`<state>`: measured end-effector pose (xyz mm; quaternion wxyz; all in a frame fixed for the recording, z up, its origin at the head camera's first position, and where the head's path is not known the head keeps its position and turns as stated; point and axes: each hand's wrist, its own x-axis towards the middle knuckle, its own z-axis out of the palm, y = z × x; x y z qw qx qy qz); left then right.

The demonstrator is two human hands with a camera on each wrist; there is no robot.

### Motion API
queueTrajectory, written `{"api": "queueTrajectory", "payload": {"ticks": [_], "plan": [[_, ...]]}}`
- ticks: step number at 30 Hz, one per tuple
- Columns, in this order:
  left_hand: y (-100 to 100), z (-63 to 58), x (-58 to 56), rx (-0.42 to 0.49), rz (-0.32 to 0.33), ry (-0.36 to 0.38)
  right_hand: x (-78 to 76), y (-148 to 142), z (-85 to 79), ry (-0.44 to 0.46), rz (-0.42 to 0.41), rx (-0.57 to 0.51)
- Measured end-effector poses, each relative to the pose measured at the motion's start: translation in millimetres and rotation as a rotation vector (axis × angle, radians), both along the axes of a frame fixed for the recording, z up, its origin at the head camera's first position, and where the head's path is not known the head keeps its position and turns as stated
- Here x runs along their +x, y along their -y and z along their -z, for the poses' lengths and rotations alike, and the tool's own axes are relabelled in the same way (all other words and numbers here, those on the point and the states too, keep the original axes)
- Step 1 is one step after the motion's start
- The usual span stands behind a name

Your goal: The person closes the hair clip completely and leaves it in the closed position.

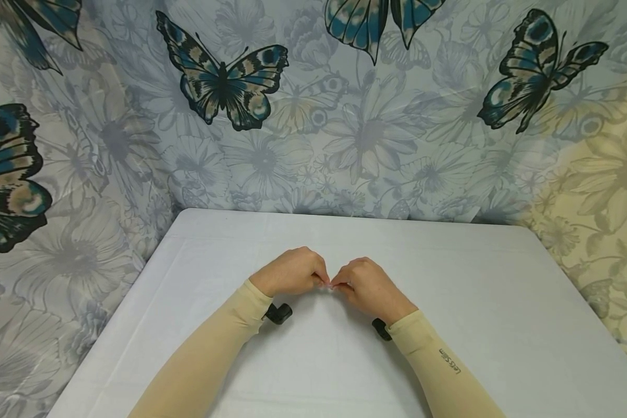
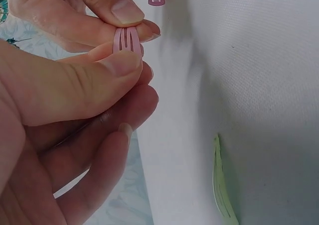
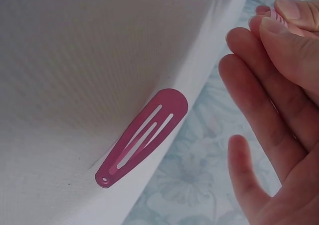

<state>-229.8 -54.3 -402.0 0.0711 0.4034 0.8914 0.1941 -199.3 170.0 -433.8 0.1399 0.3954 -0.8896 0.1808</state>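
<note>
Between both hands is a small light-pink snap hair clip point(image 2: 127, 38), one end pinched by each hand. My left hand point(image 1: 295, 271) grips it between thumb and fingertips, the other fingers loosely bent below. My right hand point(image 1: 368, 287) pinches the opposite end with thumb and forefinger; its remaining fingers extend in the right wrist view. Fingertips cover much of the clip. A green snap hair clip point(image 2: 222, 185) lies on the white surface in the left wrist view. In the right wrist view a dark pink snap hair clip point(image 3: 144, 138) lies on the cloth.
A white-covered table point(image 1: 313, 371) extends under both arms. Behind it hangs a butterfly-and-flower patterned fabric point(image 1: 366, 139), which also runs down both sides. Black wrist cameras sit at the left cuff point(image 1: 279, 314) and right cuff point(image 1: 381, 329).
</note>
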Motion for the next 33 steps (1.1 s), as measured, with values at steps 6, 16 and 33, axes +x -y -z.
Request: {"api": "queueTrajectory", "payload": {"ticks": [6, 16, 33], "plan": [[-1.0, -0.3, 0.8, -0.003, -0.010, 0.026, 0.2, 0.1, -0.3, 0.019, 0.007, 0.005], [-1.7, -1.4, 1.8, -0.015, -0.044, 0.078, -0.6, 0.3, 1.6, 0.020, 0.023, 0.008], [-3.5, 1.6, -0.6, -0.005, -0.070, 0.057, -1.0, 0.6, 3.3, 0.008, 0.014, -0.004]]}}
